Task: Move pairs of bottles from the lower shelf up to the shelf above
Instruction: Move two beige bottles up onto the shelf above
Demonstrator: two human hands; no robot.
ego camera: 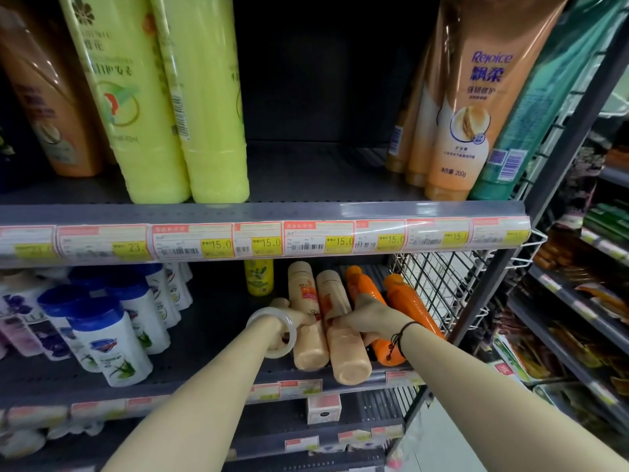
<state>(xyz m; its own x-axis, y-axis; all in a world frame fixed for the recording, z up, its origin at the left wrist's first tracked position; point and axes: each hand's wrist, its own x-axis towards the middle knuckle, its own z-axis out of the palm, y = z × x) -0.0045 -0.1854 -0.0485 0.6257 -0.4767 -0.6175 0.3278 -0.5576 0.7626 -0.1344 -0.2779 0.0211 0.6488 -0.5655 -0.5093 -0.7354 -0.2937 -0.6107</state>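
Two peach bottles lie side by side on the lower shelf (211,338), bases toward me. My left hand (292,317), with a white bangle on the wrist, is closed around the left peach bottle (308,352). My right hand (366,316), with a dark cord at the wrist, grips the right peach bottle (350,361). Two orange bottles (410,301) lie just right of them, the nearer one partly hidden under my right hand. The upper shelf (323,175) has a bare gap in its middle.
Tall yellow-green bottles (204,97) stand left of the gap, orange Rejoice tubes (459,114) and a teal tube (534,107) on its right. A small yellow bottle (259,277) stands behind the peach ones. White blue-capped bottles (112,335) fill the lower left. A wire basket (439,284) closes the right end.
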